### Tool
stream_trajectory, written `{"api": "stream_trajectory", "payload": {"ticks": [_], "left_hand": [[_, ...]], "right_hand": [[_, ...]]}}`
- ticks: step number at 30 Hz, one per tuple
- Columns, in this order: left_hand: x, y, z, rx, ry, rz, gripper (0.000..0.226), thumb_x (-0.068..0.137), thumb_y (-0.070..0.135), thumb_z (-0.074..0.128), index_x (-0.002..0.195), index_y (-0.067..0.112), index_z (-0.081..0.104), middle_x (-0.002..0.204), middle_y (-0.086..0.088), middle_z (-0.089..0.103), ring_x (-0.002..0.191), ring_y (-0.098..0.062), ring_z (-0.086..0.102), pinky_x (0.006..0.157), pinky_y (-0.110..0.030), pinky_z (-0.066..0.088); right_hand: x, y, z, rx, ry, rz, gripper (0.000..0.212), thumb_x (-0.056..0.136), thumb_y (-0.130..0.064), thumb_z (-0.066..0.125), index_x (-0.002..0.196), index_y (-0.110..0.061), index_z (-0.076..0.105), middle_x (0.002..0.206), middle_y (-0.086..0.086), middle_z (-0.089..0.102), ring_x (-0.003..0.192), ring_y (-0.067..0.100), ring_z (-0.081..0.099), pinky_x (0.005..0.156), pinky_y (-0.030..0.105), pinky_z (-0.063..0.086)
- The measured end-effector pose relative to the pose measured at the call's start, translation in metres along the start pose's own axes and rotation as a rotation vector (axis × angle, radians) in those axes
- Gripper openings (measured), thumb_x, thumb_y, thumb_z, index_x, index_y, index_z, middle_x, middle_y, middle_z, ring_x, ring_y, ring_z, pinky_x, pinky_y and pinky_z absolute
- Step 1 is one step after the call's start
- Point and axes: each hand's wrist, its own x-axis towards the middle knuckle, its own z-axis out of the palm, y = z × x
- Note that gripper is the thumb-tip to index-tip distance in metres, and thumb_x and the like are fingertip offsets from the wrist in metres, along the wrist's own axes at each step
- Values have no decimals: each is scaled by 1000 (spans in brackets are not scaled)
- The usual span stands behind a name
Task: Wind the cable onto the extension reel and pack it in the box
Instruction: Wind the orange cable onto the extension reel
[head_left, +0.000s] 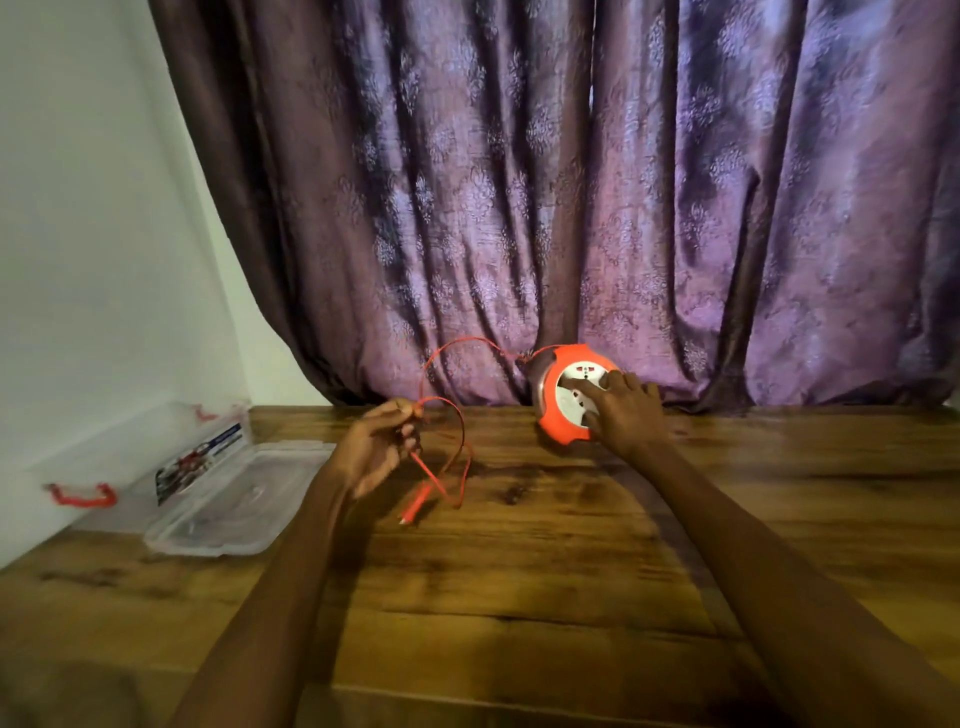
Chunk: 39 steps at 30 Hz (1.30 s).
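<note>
An orange extension reel (551, 423) with a white socket face stands on edge at the back of the wooden table, against the curtain. My right hand (626, 410) lies on its white face, fingers curled over it. A thin red cable (457, 415) arcs from the reel's top left over to my left hand (376, 447), which pinches it between thumb and fingers. Below that hand the cable loops down, and its plug end (413, 512) hangs just above the table. The clear plastic box (130, 457) with red handles sits at the far left.
The box's clear lid (234, 501) lies flat on the table (519, 597) beside the box. A purple patterned curtain (571, 208) hangs along the table's back edge. A white wall runs along the left side.
</note>
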Motion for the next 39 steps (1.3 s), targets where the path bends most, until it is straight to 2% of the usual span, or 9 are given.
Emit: {"api": "stream_trajectory", "payload": {"ticks": [8, 13, 17, 20, 25, 27, 31, 34, 39], "left_hand": [[0, -16, -18, 1016, 115, -117, 36, 100, 5, 56, 64, 11, 58, 45, 8, 57, 43, 2, 52, 47, -10, 38], [14, -20, -25, 1397, 402, 19, 18, 89, 12, 63, 100, 6, 76, 101, -19, 74, 96, -34, 69, 81, -35, 53], [25, -24, 9, 1243, 327, 440, 16, 92, 6, 62, 97, 6, 76, 97, -14, 75, 90, -25, 70, 84, -34, 51], [35, -37, 43, 924, 195, 314, 12, 97, 14, 62, 91, 17, 72, 77, -1, 69, 58, -2, 63, 64, -23, 49], [54, -66, 89, 442, 131, 158, 29, 99, 11, 60, 124, -2, 63, 107, -12, 68, 83, -9, 66, 80, -24, 55], [62, -74, 99, 374, 129, 144, 34, 98, 7, 60, 131, -4, 58, 110, -14, 66, 92, -16, 63, 88, -32, 54], [75, -85, 104, 374, 162, 161, 31, 97, 12, 62, 118, -11, 62, 76, -7, 62, 62, -10, 53, 52, -17, 48], [79, -92, 107, 322, 123, 106, 23, 98, 16, 63, 115, 1, 62, 73, -4, 62, 57, -4, 58, 50, -20, 52], [82, -111, 125, 153, 117, 100, 16, 95, 11, 65, 101, 21, 53, 77, 1, 57, 64, -7, 61, 61, -31, 53]], "right_hand": [[4, -26, 0, 44, 11, -44, 63, 79, -37, 70, 136, -51, 48, 121, 6, 60, 110, 33, 52, 87, 45, 40], [0, -31, 0, 56, 34, -58, 63, 78, -40, 69, 136, -52, 48, 121, 4, 61, 110, 31, 53, 85, 44, 39], [0, -29, -3, 81, 63, -55, 62, 77, -37, 68, 135, -51, 50, 119, 5, 61, 108, 31, 54, 85, 44, 40], [0, -27, -6, 102, 96, -60, 59, 77, -36, 69, 133, -48, 54, 114, 7, 62, 103, 33, 56, 84, 45, 41], [-2, -22, -11, 5, 93, -136, 62, 79, -41, 65, 138, -51, 48, 115, 3, 62, 103, 31, 54, 84, 42, 38], [-1, -17, -14, -48, 98, -185, 64, 79, -41, 66, 138, -51, 47, 114, 3, 62, 102, 31, 54, 83, 42, 37], [-2, -8, -14, -123, 153, -255, 68, 71, -35, 72, 134, -49, 52, 104, 4, 65, 91, 32, 57, 75, 41, 40], [0, 2, -11, -153, 201, -267, 67, 69, -37, 73, 132, -49, 54, 101, 3, 67, 90, 31, 57, 75, 41, 39], [4, 0, -9, 62, 164, 63, 66, 68, -65, 65, 131, -51, 51, 97, 5, 74, 96, 32, 62, 82, 42, 40]]}}
